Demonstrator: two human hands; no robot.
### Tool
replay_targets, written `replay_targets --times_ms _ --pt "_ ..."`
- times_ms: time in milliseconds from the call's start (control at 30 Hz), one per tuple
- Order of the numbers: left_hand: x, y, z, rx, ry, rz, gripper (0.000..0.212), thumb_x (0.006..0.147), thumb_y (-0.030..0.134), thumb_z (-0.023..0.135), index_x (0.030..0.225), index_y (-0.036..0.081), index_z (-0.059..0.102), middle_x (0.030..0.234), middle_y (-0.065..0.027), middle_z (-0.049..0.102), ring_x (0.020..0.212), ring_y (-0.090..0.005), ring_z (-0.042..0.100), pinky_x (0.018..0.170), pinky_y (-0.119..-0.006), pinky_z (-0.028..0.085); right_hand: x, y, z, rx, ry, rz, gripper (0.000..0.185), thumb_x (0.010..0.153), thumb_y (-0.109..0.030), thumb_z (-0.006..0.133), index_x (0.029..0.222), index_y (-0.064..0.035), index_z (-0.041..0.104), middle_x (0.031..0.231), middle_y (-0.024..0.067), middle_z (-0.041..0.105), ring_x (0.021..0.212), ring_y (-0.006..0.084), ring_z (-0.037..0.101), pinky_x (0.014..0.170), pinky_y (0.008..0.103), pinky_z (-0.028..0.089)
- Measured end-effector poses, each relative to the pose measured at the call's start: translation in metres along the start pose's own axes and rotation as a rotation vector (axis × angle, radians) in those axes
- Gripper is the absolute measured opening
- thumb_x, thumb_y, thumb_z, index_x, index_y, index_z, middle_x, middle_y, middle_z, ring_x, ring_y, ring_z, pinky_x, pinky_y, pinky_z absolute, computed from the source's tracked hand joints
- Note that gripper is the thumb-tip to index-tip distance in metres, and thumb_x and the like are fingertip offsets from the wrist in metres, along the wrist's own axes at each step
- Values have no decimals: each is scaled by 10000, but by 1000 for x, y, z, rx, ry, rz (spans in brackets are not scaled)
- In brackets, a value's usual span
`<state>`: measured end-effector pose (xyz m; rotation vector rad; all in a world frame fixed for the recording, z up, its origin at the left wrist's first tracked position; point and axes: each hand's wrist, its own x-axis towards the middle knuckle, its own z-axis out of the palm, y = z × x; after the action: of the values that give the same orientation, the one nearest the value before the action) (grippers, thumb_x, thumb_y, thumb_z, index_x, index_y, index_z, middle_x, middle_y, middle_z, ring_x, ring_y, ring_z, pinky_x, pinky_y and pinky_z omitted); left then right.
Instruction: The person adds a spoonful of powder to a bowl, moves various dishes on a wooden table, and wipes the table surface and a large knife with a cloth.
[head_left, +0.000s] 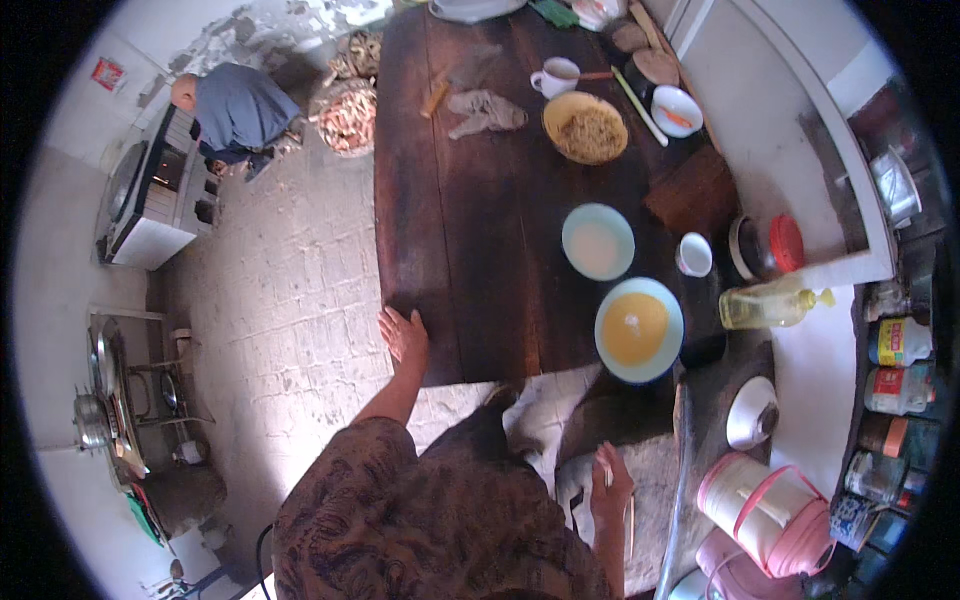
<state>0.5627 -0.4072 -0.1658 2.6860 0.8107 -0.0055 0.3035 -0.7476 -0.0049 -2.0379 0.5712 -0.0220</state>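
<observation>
My left hand (406, 337) rests flat on the near left corner of the dark wooden table (487, 247), holding nothing. Lower right, my right hand (611, 480) is by my side, off the table, its fingers around what look like thin wooden sticks (631, 514), perhaps chopsticks; blur hides the detail. A pale blue bowl of yellow meal or flour (637, 328) with a small white patch on top stands at the table's near right edge. Just behind it, another pale blue bowl (598, 241) holds a whitish content. A small white cup (694, 255) stands to their right.
Farther back are a yellow basin of crumbly food (585, 127), an enamel mug (555, 77) and a cloth (486, 112). A pump bottle (761, 307) and pink-and-white thermos (765, 510) line the right. A person (240, 109) crouches by a tiled stove (154, 217), far left.
</observation>
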Motion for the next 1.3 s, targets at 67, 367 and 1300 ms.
replay_targets --times_ms 67,367,1300 --pt "1 -12 12 6 31 -37 677 901 396 438 1363 -62 248 1405 -280 252 1312 -402 239 1082 -444 208 10 -4 15 14 -53 -18 323 835 -92 572 1142 7 552 1024 162 630 972 264 611 866 348 465" --pt "1 -11 25 61 172 -16 658 893 406 437 1351 -43 289 1388 -274 285 1286 -393 284 1059 -449 238 60 -32 81 -87 -276 -309 346 830 -139 589 1162 -53 543 1097 163 603 989 330 583 852 392 450" --pt "6 -22 9 -130 97 143 661 874 326 494 1346 -77 264 1405 -327 183 1308 -465 190 1077 -508 170 200 -57 248 -742 58 -525 511 913 -280 468 1337 -29 332 1415 169 298 1320 322 272 1070 441 224"
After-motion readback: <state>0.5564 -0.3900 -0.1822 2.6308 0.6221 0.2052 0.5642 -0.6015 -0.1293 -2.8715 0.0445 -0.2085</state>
